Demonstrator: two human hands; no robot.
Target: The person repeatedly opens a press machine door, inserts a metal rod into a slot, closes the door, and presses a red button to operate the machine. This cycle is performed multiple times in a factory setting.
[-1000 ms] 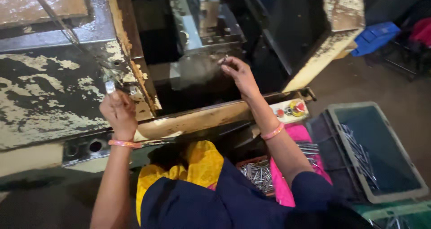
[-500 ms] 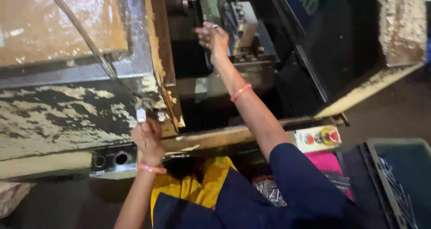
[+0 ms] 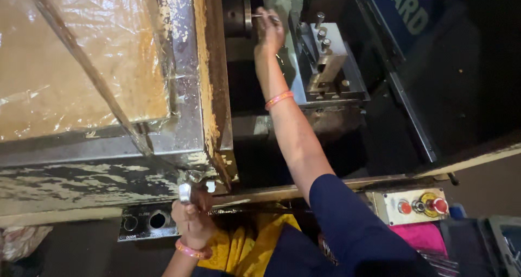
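My right hand (image 3: 268,31) reaches deep into the open machine and pinches a thin metal rod (image 3: 263,16), its end at the round chuck (image 3: 239,13). A grey tool block (image 3: 325,60) with upright bolts stands just right of that hand. My left hand (image 3: 191,214) is closed around a small metal handle (image 3: 185,191) at the lower corner of the machine's sliding door (image 3: 184,65), whose window is covered with wrinkled plastic film. Both wrists wear pink bangles.
A control box (image 3: 418,206) with red buttons sits on the machine's front edge at the right. A black panel (image 3: 144,222) with round holes lies below the door. A grey tray (image 3: 502,244) of metal parts and pink cloth (image 3: 423,238) are at lower right.
My right hand has pushed further into the machine, from the front opening up to the chuck, carrying the rod. The view has tilted up. My left hand stays on the door handle.
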